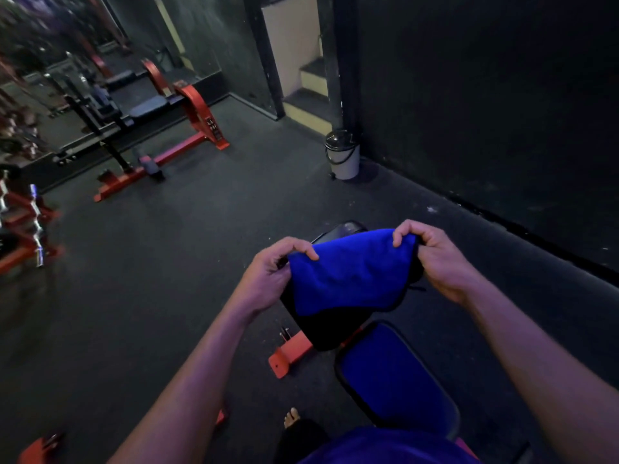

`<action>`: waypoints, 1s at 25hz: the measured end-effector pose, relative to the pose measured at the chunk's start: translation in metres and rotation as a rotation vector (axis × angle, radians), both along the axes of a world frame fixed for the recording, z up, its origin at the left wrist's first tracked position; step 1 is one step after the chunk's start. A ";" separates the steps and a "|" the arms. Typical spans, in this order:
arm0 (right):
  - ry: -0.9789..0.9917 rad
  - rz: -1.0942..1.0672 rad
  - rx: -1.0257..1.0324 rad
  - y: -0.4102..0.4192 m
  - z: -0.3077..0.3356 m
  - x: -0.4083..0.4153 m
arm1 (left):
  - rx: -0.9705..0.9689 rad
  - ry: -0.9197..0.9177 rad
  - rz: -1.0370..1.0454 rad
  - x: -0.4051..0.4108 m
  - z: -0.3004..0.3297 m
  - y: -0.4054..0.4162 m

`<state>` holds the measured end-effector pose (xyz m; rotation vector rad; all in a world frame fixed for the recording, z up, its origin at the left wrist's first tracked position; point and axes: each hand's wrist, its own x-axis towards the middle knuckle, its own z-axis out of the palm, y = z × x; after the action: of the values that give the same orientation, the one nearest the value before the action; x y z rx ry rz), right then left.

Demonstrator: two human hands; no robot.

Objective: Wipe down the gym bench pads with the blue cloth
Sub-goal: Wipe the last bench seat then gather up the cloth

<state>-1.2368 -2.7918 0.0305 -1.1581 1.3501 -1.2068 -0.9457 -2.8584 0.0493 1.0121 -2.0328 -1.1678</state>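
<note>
Seat pad (395, 373) nearest, not yet wiped. Left hand (271, 276) and right hand (435, 259) pinched top corners of blue cloth (345, 272), held spread above back pad (321, 326). Best: keep cloth flat, press along pad, edge to edge.

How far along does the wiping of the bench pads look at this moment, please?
Nothing on the pads shows as wiped yet. In hand: the left hand and right hand each pinch an upper corner of the blue cloth, holding it spread in the air above the black back pad, not pressed to it. Left: the back pad and the blue seat pad.
</note>
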 end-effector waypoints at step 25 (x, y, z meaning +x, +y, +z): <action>-0.780 -0.592 0.334 0.043 -0.071 -0.017 | -0.495 -0.680 -0.327 -0.056 -0.058 -0.063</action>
<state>-1.2535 -2.7490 -0.0408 0.0104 1.2180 -1.5406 -1.0020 -2.9218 -0.0083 0.9103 -2.9116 -0.4088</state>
